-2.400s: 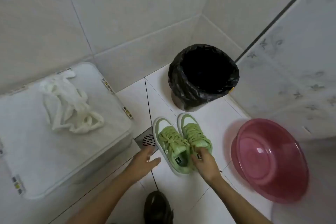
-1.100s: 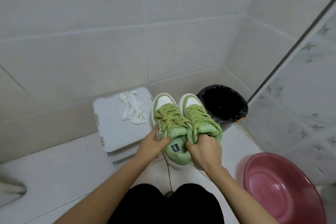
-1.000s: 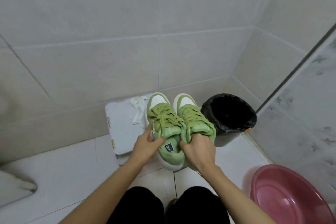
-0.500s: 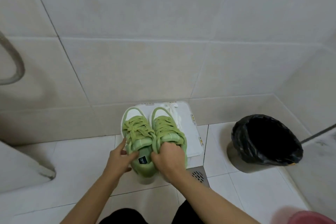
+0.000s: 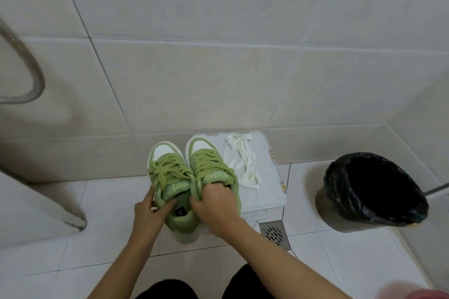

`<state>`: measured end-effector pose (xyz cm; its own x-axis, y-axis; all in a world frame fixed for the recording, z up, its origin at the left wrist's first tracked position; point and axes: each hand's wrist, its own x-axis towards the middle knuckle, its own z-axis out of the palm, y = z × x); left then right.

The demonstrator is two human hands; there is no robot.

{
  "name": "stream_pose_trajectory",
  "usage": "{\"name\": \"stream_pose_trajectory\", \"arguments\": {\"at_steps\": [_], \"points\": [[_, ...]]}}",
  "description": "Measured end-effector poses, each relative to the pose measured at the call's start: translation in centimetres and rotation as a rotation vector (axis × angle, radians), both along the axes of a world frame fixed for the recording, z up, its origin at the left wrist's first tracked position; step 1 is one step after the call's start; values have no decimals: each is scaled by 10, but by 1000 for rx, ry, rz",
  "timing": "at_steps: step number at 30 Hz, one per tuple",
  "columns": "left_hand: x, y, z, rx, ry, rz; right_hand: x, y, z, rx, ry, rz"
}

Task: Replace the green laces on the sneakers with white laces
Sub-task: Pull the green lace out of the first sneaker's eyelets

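Sneakers point(image 5: 206, 167) — white laces point(image 5: 243, 165) on box point(image 5: 267, 192) behind

Black-lined bin point(image 5: 374, 192) stands near a floor drain point(image 5: 274, 234).

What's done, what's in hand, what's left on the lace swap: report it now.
Done: nothing yet; both green sneakers carry their green laces, threaded. In hand: the left hand and right hand grip the pair by the collars, beside the white laces heaped on the white storage box. Left: unlace both sneakers, then thread the white laces.
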<state>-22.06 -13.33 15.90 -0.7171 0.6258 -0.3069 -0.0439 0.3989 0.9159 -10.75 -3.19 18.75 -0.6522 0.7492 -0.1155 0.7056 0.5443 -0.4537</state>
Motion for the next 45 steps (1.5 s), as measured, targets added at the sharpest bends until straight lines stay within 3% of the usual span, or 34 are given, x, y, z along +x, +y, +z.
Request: {"name": "stream_pose_trajectory", "arguments": {"at_steps": [3, 5, 7, 9, 11, 14, 19, 27, 32, 34, 36, 39, 41, 45], "points": [[-1, 4, 2, -23, 1, 49, 20, 11, 8, 73, 134, 82], [-4, 9, 4, -36, -16, 91, 40, 27, 7, 237, 409, -100], [-7, 14, 4, -30, -42, 111, 50, 55, 0, 202, 521, -361], [-8, 17, 2, -8, 0, 63, 52, 85, -13, 17, 245, -421], [-5, 16, -3, -10, 78, 3, 51, 101, -28, -169, -32, -346], [-3, 9, -12, 1, 133, -24, 51, 108, -49, -179, -141, -295], [-14, 2, -16, 15, 244, -28, 51, 125, -66, -58, -104, -261], [-14, -3, -15, -37, 490, 52, 41, 175, -39, -5, 272, -446], [-15, -2, -10, 17, 469, 214, 58, 175, -31, -111, 244, -427], [-15, -1, -3, 56, 444, 258, 64, 153, -24, -98, 333, -438], [-12, 2, 6, 95, 425, 274, 70, 120, -12, -304, 394, -357], [-3, 3, 18, 120, 403, 290, 73, 70, -5, -578, 144, -119], [3, 0, 24, 132, 382, 309, 66, 51, -10, -530, 63, -110], [13, -6, 33, 157, 368, 339, 56, 38, -4, -421, 190, -236]]}}
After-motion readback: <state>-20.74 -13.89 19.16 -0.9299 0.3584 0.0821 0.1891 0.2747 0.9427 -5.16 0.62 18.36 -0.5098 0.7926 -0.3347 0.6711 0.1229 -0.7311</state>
